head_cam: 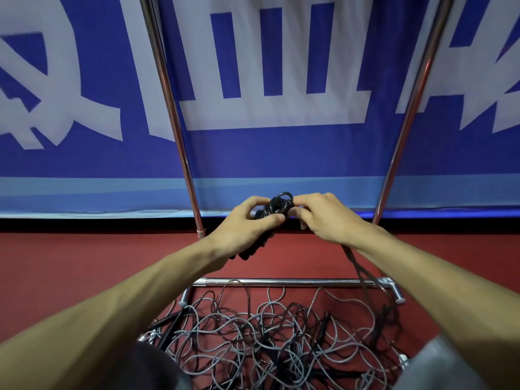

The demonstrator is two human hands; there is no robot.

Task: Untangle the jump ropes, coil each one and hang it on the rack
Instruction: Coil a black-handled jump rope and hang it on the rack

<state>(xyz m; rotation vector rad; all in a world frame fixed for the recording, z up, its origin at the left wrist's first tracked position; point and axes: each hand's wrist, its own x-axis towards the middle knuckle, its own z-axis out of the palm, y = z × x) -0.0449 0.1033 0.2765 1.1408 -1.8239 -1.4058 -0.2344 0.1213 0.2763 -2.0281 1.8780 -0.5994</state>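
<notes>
Your left hand (245,224) grips the black jump rope (279,205) by its handles, your right hand (323,218) pinches its small coil above the rack's bottom bar (295,282), so hold the loops themselves (limp, light cord probably springs loose).

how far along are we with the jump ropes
Early on. Done: nothing shows hanging on the rack, at least on the parts in view. In hand: the left hand grips the handles of the black rope while the right hand pinches its small loops; a strand trails down to the pile. Left: that tangle of grey and black ropes at the rack's base.
</notes>
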